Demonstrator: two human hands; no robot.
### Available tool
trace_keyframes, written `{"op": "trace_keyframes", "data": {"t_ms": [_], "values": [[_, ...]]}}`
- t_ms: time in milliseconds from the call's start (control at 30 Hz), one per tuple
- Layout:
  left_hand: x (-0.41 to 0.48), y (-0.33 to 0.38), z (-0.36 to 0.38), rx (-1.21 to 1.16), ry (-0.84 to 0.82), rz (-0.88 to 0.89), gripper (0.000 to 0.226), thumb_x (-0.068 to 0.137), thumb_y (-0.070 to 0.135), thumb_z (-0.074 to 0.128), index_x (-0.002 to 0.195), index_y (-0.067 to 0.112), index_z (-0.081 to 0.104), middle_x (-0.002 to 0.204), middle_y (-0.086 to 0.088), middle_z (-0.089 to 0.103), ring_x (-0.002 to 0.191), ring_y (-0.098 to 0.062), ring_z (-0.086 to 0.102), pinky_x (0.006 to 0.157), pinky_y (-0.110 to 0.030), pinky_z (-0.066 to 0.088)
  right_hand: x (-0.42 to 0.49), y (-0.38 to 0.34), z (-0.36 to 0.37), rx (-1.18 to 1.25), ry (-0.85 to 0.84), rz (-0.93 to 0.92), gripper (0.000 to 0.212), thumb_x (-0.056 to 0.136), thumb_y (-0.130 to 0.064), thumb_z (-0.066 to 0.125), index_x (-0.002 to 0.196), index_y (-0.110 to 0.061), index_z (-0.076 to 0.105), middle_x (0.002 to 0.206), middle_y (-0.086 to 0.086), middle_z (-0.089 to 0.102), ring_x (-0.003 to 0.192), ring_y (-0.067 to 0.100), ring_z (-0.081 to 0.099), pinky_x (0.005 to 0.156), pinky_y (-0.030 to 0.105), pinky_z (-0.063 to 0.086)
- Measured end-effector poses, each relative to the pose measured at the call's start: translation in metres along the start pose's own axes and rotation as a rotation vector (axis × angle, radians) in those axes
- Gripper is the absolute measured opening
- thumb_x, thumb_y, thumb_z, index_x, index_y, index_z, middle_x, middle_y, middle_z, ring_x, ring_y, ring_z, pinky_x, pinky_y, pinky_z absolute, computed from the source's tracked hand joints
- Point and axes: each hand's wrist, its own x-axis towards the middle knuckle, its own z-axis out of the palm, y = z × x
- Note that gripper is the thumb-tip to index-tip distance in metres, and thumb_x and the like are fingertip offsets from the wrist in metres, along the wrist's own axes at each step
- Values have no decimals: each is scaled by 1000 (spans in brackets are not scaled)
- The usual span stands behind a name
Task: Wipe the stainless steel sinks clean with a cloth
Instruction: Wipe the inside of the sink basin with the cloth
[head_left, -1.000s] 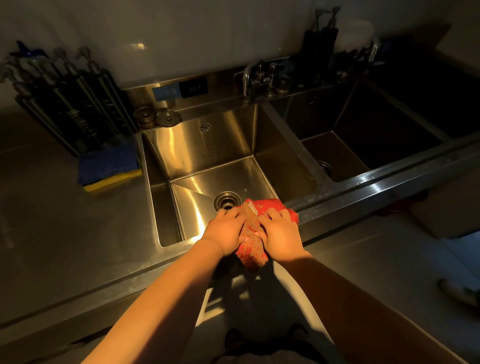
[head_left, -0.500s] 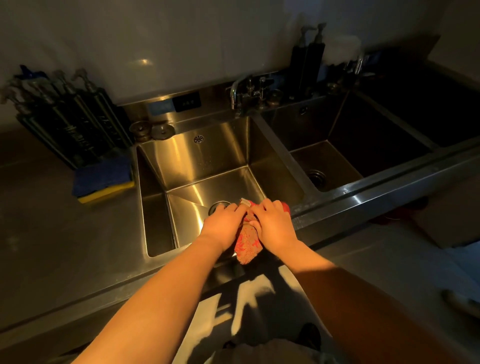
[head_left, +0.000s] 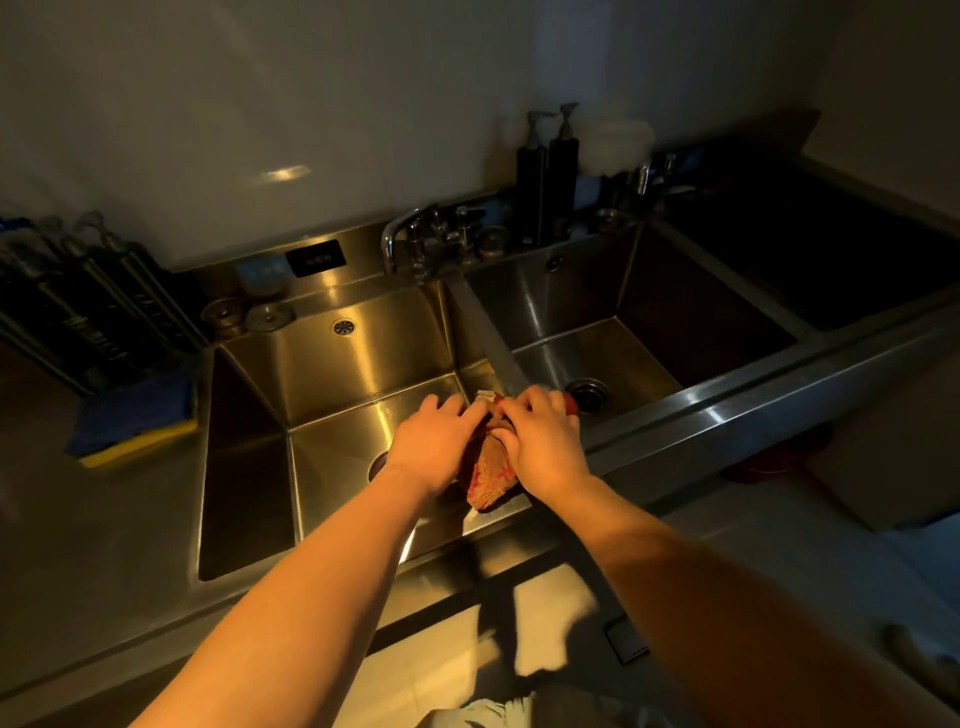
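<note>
Dim steel countertop, and the red cloth (head_left: 491, 475) is sitting bunched at the front end of the divider (head_left: 483, 332) between the left sink (head_left: 337, 364) and the right sink (head_left: 649, 312). Right hand (head_left: 545, 441) is gripping it with curled fingers, and left hand (head_left: 434, 449) is pressing on it, fingers mostly straight. Faucet (head_left: 400, 239) is sitting behind, and a blue-and-yellow sponge (head_left: 135, 421) is lying off left.
</note>
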Motion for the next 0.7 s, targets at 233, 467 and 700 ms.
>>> {"op": "trace_keyframes", "data": {"t_ms": [233, 467, 700], "values": [[40, 47, -3, -6, 18, 3, 53, 89, 32, 58, 134, 31, 30, 130, -4, 44, 115, -28, 42, 74, -37, 47, 10, 62, -21, 23, 18, -14, 26, 93, -35, 48, 118, -26, 51, 116, 3, 44, 110, 22, 36, 88, 43, 35], [71, 80, -10, 38, 58, 11, 63, 84, 32, 65, 135, 30, 30, 132, -5, 43, 118, -28, 41, 78, -36, 48, 20, 101, -36, 24, 86, -3, 24, 93, -36, 48, 114, -26, 51, 114, 3, 46, 108, 22, 37, 87, 45, 38], [114, 89, -9, 38, 62, 56, 62, 83, 34, 65, 134, 30, 31, 133, -6, 42, 120, -28, 38, 84, -39, 48, 42, 129, -38, 9, 141, 52, 21, 91, -34, 51, 110, -24, 50, 113, 4, 46, 106, 23, 38, 83, 45, 40]]}}
